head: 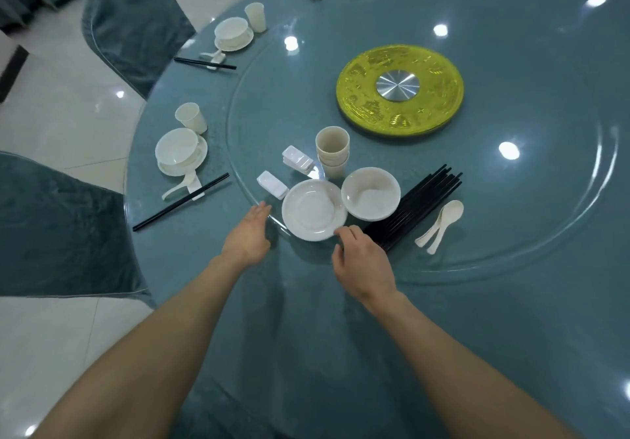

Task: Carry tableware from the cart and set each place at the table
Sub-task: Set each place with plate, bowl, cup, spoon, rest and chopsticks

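Observation:
A stack of white plates (312,210) sits at the near edge of the glass turntable (511,261). Around it lie stacked white bowls (370,193), stacked cream cups (332,152), white chopstick rests (272,184), a bundle of black chopsticks (419,205) and white spoons (441,222). My right hand (361,263) touches the plates' near rim with its fingertips. My left hand (250,234) reaches flat toward the plates' left side, fingers straight, holding nothing.
Three set places lie along the left and far rim of the teal table (477,353), the nearest with a bowl on a plate (180,152), cup, spoon and chopsticks. A yellow disc (400,89) marks the turntable's centre. Covered chairs (61,227) stand at the left.

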